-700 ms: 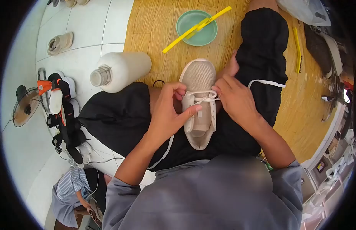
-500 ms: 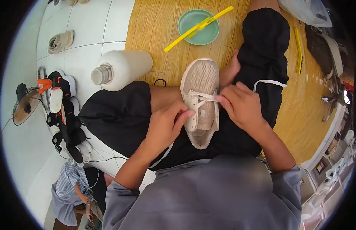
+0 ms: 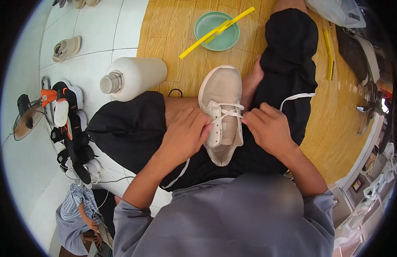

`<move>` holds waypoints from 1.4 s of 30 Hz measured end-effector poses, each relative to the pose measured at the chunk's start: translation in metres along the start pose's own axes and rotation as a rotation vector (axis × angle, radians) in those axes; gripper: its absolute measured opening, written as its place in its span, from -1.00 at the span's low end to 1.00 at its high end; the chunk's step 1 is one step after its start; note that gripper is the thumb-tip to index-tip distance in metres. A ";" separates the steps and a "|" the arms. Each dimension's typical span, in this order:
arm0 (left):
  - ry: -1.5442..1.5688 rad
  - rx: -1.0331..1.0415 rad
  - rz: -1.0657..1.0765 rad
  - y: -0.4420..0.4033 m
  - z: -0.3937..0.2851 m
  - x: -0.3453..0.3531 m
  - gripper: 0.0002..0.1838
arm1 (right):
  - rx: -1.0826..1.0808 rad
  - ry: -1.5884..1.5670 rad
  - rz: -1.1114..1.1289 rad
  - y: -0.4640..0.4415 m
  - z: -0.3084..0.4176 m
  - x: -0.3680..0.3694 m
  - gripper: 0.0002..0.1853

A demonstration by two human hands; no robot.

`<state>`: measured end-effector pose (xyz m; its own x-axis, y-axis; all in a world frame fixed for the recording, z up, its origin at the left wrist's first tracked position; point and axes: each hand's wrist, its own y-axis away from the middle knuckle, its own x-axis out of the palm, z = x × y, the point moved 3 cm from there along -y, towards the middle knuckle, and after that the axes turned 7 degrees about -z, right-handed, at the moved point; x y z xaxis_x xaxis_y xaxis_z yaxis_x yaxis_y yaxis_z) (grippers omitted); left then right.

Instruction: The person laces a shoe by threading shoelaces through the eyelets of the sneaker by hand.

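Note:
A beige mesh sneaker (image 3: 221, 83) lies in my lap, its toe pointing away from me. White shoelace (image 3: 229, 113) crosses its upper eyelets, while the lower eyelets on the left flap hold no lace. At the shoe's left edge, my left hand (image 3: 187, 132) is closed, pinching the lace between thumb and forefinger. My right hand (image 3: 269, 129) is closed on the lace at the opposite edge. One loose lace end trails below my left hand and another lies across my right trouser leg. The exact grip of the fingertips is partly hidden.
A large white bottle (image 3: 138, 77) lies left of the shoe. Ahead is a green plate (image 3: 202, 23) with a yellow-handled brush (image 3: 217, 32) across it. Another yellow brush (image 3: 330, 55) lies at right. Several shoes (image 3: 70, 107) stand at left, near another person (image 3: 80, 214).
My left hand has moved up along the shoe's left edge to the lace. My right hand has dropped slightly, and the crossed lace looks a little lower. The whole view has shifted slightly.

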<state>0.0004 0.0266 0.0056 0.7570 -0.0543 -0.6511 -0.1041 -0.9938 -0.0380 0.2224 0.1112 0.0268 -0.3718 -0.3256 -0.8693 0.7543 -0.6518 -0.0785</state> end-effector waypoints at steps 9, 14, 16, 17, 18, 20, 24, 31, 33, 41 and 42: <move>-0.274 0.186 0.111 0.025 0.020 -0.020 -0.74 | -0.119 0.137 0.089 0.035 0.006 -0.009 -0.82; -0.401 0.233 0.225 0.039 0.021 -0.036 -0.78 | -0.208 0.152 0.140 0.056 0.012 -0.017 -0.79; -0.364 0.219 0.254 0.040 0.018 -0.038 -0.77 | -0.180 0.168 0.124 0.055 0.013 -0.019 -0.79; -0.344 0.215 0.268 0.039 0.016 -0.038 -0.77 | -0.163 0.177 0.116 0.054 0.013 -0.021 -0.78; -0.276 0.179 0.271 0.036 0.014 -0.038 -0.77 | -0.138 0.153 0.108 0.052 0.012 -0.021 -0.79; -0.140 0.107 0.278 0.030 0.010 -0.037 -0.75 | -0.087 0.106 0.094 0.043 0.012 -0.018 -0.79; 0.026 -0.058 0.081 0.013 -0.016 -0.030 -0.40 | 0.110 -0.140 -0.002 0.017 0.019 -0.016 -0.56; 0.339 -0.236 0.072 -0.008 -0.005 0.005 0.14 | 0.377 -0.392 0.012 -0.003 0.026 0.012 -0.15; 0.404 -0.244 0.078 -0.006 -0.002 0.007 0.14 | 0.381 -0.430 0.033 -0.002 0.029 0.013 -0.11; 0.632 -0.201 -0.106 0.018 0.014 0.004 0.08 | 0.342 -0.470 -0.042 0.016 0.017 0.028 -0.12; 0.667 -0.235 -0.133 0.021 0.011 0.006 0.07 | 0.373 -0.522 -0.068 0.015 0.013 0.028 -0.13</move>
<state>-0.0049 0.0070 -0.0075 0.9943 0.0960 -0.0472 0.1013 -0.9866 0.1282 0.2166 0.0831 0.0078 -0.6978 -0.5040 -0.5089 0.5155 -0.8467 0.1316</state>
